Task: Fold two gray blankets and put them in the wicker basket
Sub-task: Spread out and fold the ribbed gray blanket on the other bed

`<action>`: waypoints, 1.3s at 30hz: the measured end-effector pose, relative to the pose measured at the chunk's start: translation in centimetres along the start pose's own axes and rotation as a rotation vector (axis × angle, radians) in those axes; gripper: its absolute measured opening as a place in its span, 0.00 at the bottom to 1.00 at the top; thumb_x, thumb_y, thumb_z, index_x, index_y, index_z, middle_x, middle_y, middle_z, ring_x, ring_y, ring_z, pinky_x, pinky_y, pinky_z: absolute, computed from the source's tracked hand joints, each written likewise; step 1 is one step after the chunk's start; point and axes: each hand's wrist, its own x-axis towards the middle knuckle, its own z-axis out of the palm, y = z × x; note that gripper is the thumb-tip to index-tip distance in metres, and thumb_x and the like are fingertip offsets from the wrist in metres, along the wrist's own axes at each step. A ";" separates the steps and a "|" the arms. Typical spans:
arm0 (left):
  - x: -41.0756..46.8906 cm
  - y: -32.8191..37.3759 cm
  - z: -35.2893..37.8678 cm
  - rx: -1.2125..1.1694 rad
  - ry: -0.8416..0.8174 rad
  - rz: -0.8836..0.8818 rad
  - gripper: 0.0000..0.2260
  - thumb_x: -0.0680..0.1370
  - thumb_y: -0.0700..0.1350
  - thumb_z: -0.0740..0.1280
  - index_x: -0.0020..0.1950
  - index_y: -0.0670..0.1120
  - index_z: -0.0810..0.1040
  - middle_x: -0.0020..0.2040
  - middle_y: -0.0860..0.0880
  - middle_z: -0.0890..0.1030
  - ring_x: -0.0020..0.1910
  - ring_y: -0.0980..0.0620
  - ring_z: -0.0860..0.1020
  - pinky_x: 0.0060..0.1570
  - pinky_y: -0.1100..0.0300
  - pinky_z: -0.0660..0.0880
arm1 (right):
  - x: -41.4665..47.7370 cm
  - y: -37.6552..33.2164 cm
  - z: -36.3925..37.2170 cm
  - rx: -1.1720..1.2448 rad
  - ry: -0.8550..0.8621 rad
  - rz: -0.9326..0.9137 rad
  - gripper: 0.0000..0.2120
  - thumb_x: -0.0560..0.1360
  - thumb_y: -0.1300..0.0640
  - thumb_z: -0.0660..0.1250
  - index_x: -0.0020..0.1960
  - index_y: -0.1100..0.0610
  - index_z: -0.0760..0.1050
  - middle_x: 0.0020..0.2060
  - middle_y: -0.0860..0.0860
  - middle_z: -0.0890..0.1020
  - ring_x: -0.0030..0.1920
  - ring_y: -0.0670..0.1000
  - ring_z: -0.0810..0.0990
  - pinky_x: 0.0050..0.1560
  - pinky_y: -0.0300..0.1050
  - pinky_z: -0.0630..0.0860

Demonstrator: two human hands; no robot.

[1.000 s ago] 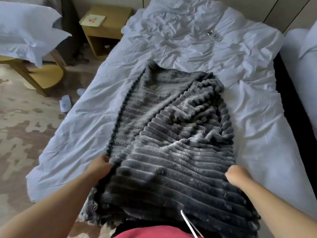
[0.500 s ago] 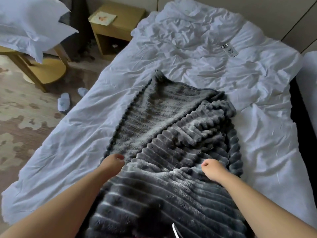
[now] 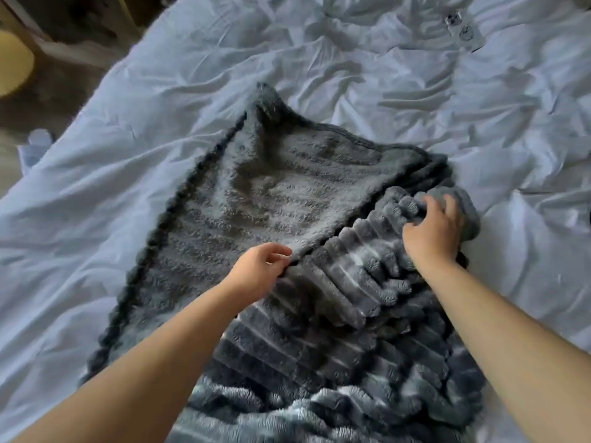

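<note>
Gray blanket [image 3: 271, 193], ribbed plush, fleece underside showing: lies along the middle of the bed [image 3: 80, 219], on its crumpled white sheet [image 3: 415, 91]. Left hand [image 3: 260, 270]: thumb and fingers pinching the turned-back edge, mid-bed. Right hand [image 3: 435, 231]: fingers curled round the bunched ribbed fold, toward the bed's right side. Small tag [image 3: 463, 30]: near the bed's head.
</note>
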 end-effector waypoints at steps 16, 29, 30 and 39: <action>6.4 7.2 3.9 -0.078 -0.389 0.155 0.03 0.70 0.48 0.72 0.40 0.53 0.79 0.40 0.52 0.81 0.41 0.54 0.79 0.51 0.56 0.77 | 10.2 -4.0 -4.8 0.775 -0.106 -0.048 0.24 0.66 0.69 0.71 0.40 0.37 0.78 0.35 0.36 0.83 0.37 0.36 0.80 0.41 0.37 0.78; 13.5 3.7 -12.6 -0.615 0.039 -0.109 0.15 0.77 0.40 0.68 0.63 0.48 0.74 0.52 0.48 0.81 0.41 0.54 0.79 0.40 0.63 0.76 | 12.2 -25.7 2.9 1.295 -0.840 0.131 0.20 0.71 0.74 0.52 0.43 0.60 0.81 0.31 0.55 0.81 0.36 0.55 0.81 0.37 0.44 0.79; 14.3 3.5 -12.0 -0.562 0.005 -0.128 0.20 0.77 0.41 0.68 0.68 0.48 0.71 0.55 0.48 0.81 0.47 0.53 0.79 0.48 0.61 0.77 | 12.2 -25.5 3.2 1.279 -0.917 0.109 0.19 0.69 0.73 0.54 0.39 0.60 0.83 0.30 0.56 0.82 0.34 0.55 0.82 0.36 0.43 0.79; 15.0 4.8 -8.7 -0.671 -0.759 -0.083 0.23 0.66 0.47 0.78 0.59 0.53 0.77 0.45 0.52 0.84 0.38 0.57 0.82 0.33 0.65 0.78 | 16.6 -22.8 -0.2 1.056 -1.182 -0.145 0.11 0.68 0.56 0.67 0.47 0.58 0.84 0.42 0.55 0.86 0.42 0.51 0.85 0.41 0.42 0.81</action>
